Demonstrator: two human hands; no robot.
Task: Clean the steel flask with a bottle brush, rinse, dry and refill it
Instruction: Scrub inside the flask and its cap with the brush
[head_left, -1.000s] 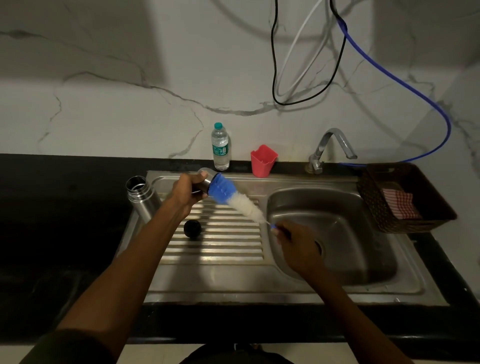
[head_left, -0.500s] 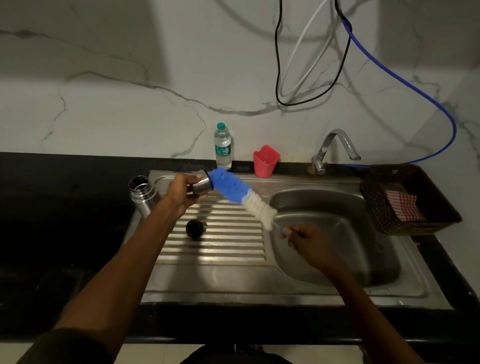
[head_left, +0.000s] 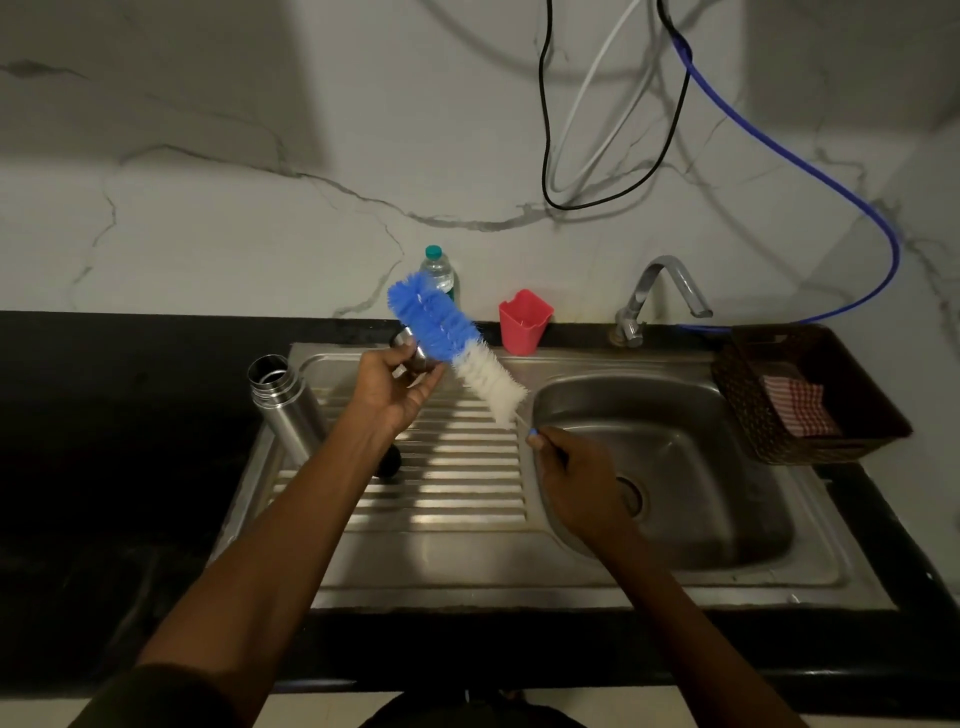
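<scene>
We see the steel flask (head_left: 283, 402) standing open at the drainboard's left edge, its steel cap (head_left: 410, 349) held aloft, the blue-and-white bottle brush (head_left: 457, 348) slanting just beside it.

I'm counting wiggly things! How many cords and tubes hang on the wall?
3. A thin black cable loops lowest, a white tube curves inside that loop, and a blue hose sweeps right, down toward the steel tap. Their tops leave the picture.

One steel flask (head_left: 283, 400), one bottle brush (head_left: 457, 348), one steel cap (head_left: 410, 349), one water bottle (head_left: 439, 270), one red cup (head_left: 524, 322), one basket (head_left: 831, 447), two hands.
</scene>
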